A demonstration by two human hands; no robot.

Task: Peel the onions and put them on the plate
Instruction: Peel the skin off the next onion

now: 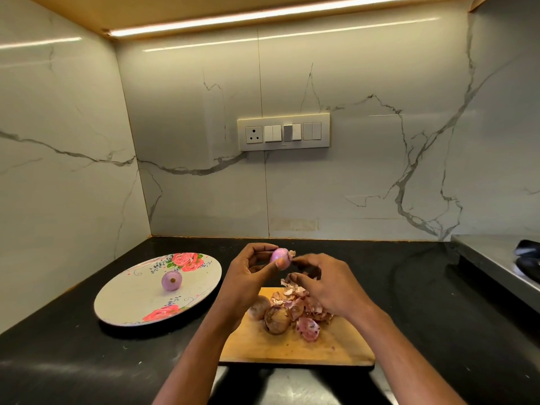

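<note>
Dark object [528, 260] cut off, right edge

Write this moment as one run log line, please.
left hand: holds onion | right hand: pinches skin at its end | plate: one peeled onion | board: two unpeeled onions, skins

1. This is a home kitchen: a black stone worktop [409, 287] runs into a corner under white, grey-veined marble-look wall panels [190, 97].
2. A light strip [263, 17] glows beneath an overhead cabinet at 12 o'clock.
3. A switch plate with a socket [283, 132] is set in the back wall.
4. The steel edge of a stove [496, 258] shows at 3 o'clock.
5. Food preparation is laid out: a wooden chopping board [292, 346] with onion skins [301, 305] at 6 o'clock, and a flowered plate [131, 299] at 9 o'clock.
</note>
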